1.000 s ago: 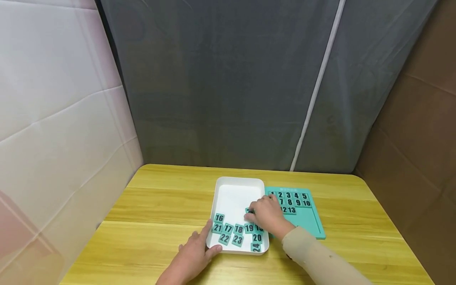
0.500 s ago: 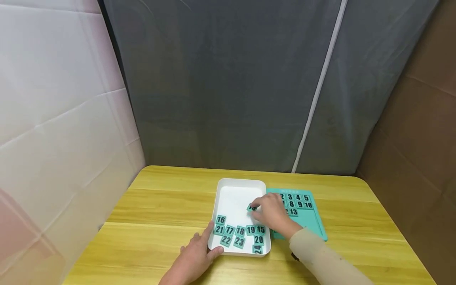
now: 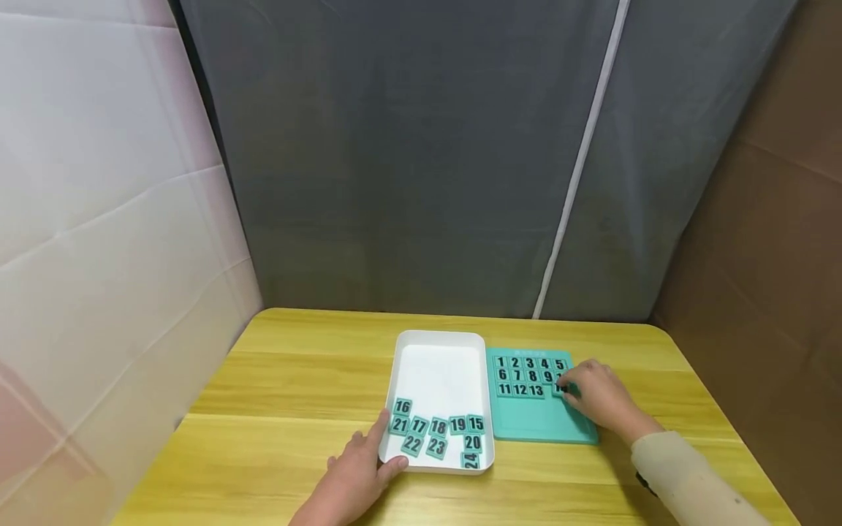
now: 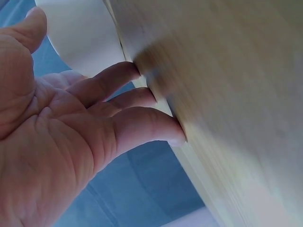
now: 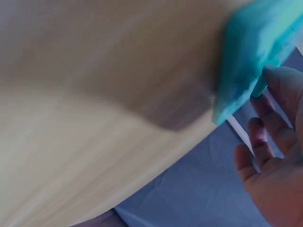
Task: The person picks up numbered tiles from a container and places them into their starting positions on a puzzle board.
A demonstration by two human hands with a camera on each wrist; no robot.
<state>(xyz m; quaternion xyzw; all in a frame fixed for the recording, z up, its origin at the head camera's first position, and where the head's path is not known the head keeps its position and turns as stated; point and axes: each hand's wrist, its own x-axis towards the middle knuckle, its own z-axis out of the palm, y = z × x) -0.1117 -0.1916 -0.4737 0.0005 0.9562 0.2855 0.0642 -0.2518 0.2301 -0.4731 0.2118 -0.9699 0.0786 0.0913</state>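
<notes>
My right hand (image 3: 601, 398) pinches a teal number tile (image 3: 560, 389) between thumb and fingertips, over the right side of the teal number board (image 3: 542, 424). The tile's digits are partly covered by the fingers. In the right wrist view the tile (image 5: 259, 87) is seen edge-on beside the board. Tiles 1 to 9 and 11 to 13 show in rows on the board; the tile after 9 is mostly covered. My left hand (image 3: 355, 471) rests at the near left corner of the white tray (image 3: 437, 337), thumb and index finger spread along its edges. Its other fingertips (image 4: 177, 135) touch the table.
Loose tiles lie in the near half of the tray, among them tile 16 (image 3: 403, 407), tile 15 (image 3: 476, 424) and a sideways tile 24 (image 3: 470, 460). Tray and board stand side by side on the wooden table (image 3: 276, 387). A grey curtain (image 3: 408, 161) hangs behind.
My right hand has lifted the tile out of the tray and carried it right, to the far side of the board. The left hand stays at the tray's corner.
</notes>
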